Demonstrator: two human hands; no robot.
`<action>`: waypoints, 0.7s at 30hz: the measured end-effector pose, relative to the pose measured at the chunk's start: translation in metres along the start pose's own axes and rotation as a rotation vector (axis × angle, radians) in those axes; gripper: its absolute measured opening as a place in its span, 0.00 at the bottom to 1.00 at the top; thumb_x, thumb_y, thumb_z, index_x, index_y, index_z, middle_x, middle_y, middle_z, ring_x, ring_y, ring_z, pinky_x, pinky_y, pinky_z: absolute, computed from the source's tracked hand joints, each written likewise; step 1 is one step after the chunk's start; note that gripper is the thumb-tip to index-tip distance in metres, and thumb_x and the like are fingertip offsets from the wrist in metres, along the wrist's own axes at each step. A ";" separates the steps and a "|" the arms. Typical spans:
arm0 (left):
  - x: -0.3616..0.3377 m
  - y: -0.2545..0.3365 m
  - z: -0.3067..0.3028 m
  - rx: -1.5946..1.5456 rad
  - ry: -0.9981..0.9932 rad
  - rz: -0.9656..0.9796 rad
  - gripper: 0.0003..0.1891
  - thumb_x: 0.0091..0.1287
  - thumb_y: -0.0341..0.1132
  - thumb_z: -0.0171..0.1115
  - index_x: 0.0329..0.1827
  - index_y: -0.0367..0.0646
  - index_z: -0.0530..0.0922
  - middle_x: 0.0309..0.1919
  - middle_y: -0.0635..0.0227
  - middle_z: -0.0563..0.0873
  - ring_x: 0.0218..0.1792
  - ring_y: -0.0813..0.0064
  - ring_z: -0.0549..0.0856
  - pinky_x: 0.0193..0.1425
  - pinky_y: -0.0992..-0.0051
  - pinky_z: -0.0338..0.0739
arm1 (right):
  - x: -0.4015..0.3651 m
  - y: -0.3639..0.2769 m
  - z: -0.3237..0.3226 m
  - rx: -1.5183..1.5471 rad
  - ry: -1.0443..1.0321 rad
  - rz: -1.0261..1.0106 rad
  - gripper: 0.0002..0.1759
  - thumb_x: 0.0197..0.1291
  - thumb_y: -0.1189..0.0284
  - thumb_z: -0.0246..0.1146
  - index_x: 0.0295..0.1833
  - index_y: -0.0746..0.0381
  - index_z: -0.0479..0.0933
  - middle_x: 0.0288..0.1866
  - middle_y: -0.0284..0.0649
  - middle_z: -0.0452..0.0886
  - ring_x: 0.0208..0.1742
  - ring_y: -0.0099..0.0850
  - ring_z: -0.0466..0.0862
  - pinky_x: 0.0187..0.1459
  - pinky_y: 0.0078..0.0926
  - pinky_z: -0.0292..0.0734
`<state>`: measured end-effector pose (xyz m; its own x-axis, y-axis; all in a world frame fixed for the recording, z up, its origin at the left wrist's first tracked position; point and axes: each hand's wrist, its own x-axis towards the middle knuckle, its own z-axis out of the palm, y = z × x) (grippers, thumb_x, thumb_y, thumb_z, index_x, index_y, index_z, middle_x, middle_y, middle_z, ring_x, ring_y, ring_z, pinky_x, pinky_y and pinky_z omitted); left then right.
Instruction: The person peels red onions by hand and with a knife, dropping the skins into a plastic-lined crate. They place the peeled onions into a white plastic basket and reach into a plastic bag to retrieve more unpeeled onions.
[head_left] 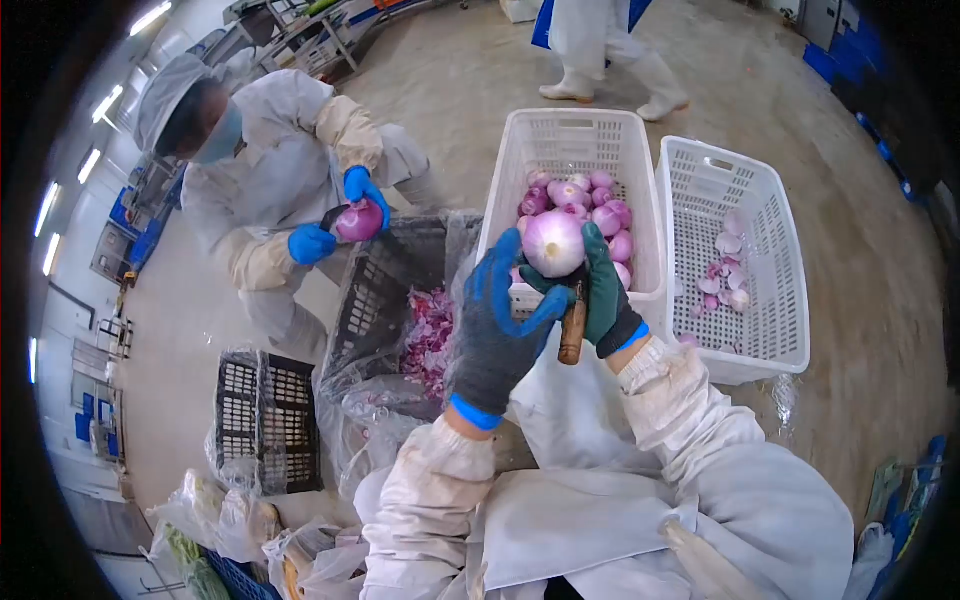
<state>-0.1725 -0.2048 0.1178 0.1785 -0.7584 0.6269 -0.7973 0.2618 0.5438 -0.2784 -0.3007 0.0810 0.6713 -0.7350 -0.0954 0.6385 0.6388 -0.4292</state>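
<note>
My left hand (500, 322), in a blue and dark grey glove, cups the left side of a peeled purple-and-white onion (555, 244), its root end facing me. On the other side is my right hand (606, 290) in a green glove, its fingers against the onion. It also holds a knife by its wooden handle (573, 330), which points down; the blade is mostly hidden under the onion. Both hands are over the near end of a white crate (643, 215) with several purple onions (590, 204) in it.
A second white crate (790, 270) at right holds a few onions and peels. To the left, a plastic-lined black crate (370, 270) contains purple skins (430, 335). A co-worker (270, 170) with blue gloves holds an onion and knife there. Another person's white boots (650, 85) stand beyond.
</note>
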 end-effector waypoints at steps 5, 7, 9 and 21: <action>0.003 -0.024 0.021 0.307 -0.029 0.185 0.16 0.57 0.31 0.67 0.50 0.40 0.79 0.44 0.57 0.81 0.41 0.57 0.81 0.44 0.67 0.78 | 0.003 0.007 -0.021 -0.083 0.073 0.060 0.27 0.59 0.42 0.60 0.46 0.56 0.76 0.27 0.30 0.79 0.19 0.21 0.76 0.19 0.18 0.74; 0.005 -0.027 0.018 0.297 -0.024 0.221 0.12 0.58 0.31 0.67 0.44 0.41 0.81 0.41 0.58 0.83 0.38 0.57 0.82 0.41 0.65 0.78 | -0.002 0.004 -0.016 -0.140 0.068 0.038 0.27 0.60 0.42 0.60 0.46 0.56 0.76 0.27 0.31 0.79 0.19 0.21 0.76 0.19 0.17 0.73; 0.017 -0.006 0.000 0.210 -0.169 0.020 0.08 0.59 0.29 0.64 0.41 0.40 0.82 0.35 0.58 0.84 0.35 0.60 0.83 0.39 0.66 0.79 | -0.001 0.006 -0.030 -0.155 0.006 0.090 0.28 0.60 0.42 0.59 0.49 0.57 0.75 0.33 0.37 0.82 0.19 0.22 0.76 0.18 0.15 0.71; -0.078 -0.190 -0.149 0.530 -0.174 -0.678 0.13 0.60 0.41 0.64 0.35 0.39 0.81 0.37 0.53 0.83 0.41 0.50 0.80 0.46 0.61 0.75 | 0.076 -0.090 -0.138 -0.883 0.154 0.112 0.30 0.55 0.46 0.66 0.52 0.61 0.77 0.27 0.35 0.80 0.23 0.24 0.79 0.19 0.18 0.68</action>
<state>0.0510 -0.1070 0.0485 0.6548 -0.7418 0.1450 -0.7220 -0.5573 0.4101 -0.3365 -0.4450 -0.0114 0.6142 -0.7415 -0.2701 0.0081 0.3482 -0.9374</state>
